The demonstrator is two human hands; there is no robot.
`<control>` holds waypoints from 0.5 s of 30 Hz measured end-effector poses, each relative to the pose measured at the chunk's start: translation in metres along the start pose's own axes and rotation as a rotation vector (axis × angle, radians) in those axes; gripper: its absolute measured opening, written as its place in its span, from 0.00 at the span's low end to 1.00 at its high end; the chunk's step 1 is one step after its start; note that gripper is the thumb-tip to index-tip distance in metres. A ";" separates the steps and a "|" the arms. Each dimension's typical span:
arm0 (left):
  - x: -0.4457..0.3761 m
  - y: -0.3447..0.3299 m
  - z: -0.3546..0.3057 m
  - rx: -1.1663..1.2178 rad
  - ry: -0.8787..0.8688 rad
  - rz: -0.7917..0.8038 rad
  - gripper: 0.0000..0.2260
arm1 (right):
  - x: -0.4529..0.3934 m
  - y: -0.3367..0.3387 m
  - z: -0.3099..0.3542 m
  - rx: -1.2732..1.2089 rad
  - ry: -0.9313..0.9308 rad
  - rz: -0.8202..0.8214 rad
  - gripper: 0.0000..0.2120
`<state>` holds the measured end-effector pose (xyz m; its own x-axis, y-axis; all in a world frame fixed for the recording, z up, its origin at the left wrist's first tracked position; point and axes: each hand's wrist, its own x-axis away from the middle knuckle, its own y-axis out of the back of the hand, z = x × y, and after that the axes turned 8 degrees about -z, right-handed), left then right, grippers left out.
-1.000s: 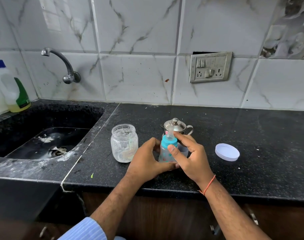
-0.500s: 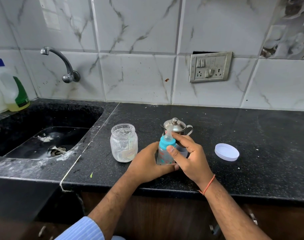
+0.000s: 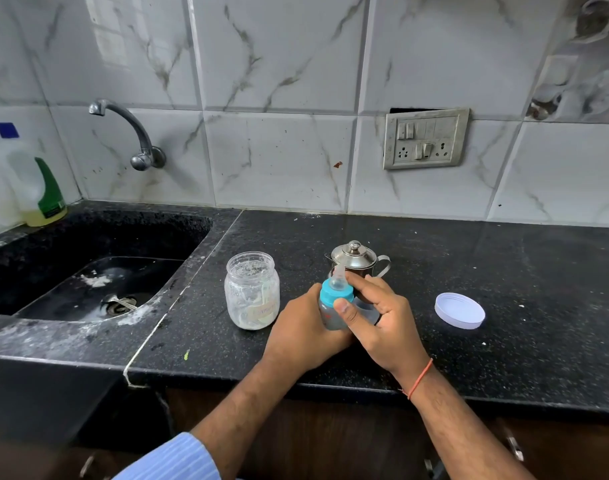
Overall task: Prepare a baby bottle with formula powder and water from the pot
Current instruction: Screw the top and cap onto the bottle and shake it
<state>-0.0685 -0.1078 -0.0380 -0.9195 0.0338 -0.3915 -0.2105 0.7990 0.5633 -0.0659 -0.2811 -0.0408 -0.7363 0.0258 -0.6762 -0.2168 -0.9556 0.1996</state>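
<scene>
A small baby bottle (image 3: 332,315) with a blue collar (image 3: 334,293) and clear teat stands near the counter's front edge. My left hand (image 3: 301,336) wraps around its body from the left. My right hand (image 3: 382,318) grips the blue collar with thumb and fingers. Just behind the bottle stands a small steel pot (image 3: 356,259) with its lid on. To the left is an open glass jar (image 3: 252,289) of formula, with powder clinging inside and a scoop in it. The jar's white lid (image 3: 459,310) lies flat to the right.
The black stone counter (image 3: 504,271) ends in a sink (image 3: 88,271) on the left, under a wall tap (image 3: 130,133). A dish soap bottle (image 3: 36,181) stands at the sink's far corner. A switch board (image 3: 424,138) is on the tiled wall.
Both hands stay on the bottle. My right thumb and fingers have shifted slightly around the blue collar; the bottle has barely moved.
</scene>
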 end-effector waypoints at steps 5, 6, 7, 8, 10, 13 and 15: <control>-0.001 0.015 0.013 0.129 -0.049 0.265 0.16 | -0.001 0.002 -0.001 -0.002 -0.002 0.007 0.24; -0.003 0.020 0.016 0.128 -0.064 0.330 0.14 | -0.001 0.003 0.000 -0.003 0.000 0.007 0.24; -0.005 0.023 0.019 0.118 -0.083 0.367 0.13 | -0.001 0.004 0.000 -0.003 0.004 0.006 0.24; -0.006 0.026 0.021 0.094 -0.097 0.379 0.13 | -0.001 0.004 0.000 -0.001 0.009 0.006 0.23; -0.007 0.024 0.023 0.049 -0.118 0.337 0.16 | -0.001 0.004 -0.001 0.011 0.012 0.004 0.22; 0.002 0.021 0.017 -0.025 -0.091 0.204 0.22 | -0.001 0.001 -0.002 0.034 0.021 -0.010 0.21; 0.009 0.019 0.013 -0.015 -0.038 0.134 0.24 | -0.001 0.001 -0.002 0.042 0.015 -0.010 0.24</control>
<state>-0.0768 -0.0845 -0.0404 -0.9264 0.1623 -0.3397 -0.0923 0.7768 0.6230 -0.0642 -0.2822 -0.0416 -0.7243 0.0307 -0.6888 -0.2513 -0.9420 0.2223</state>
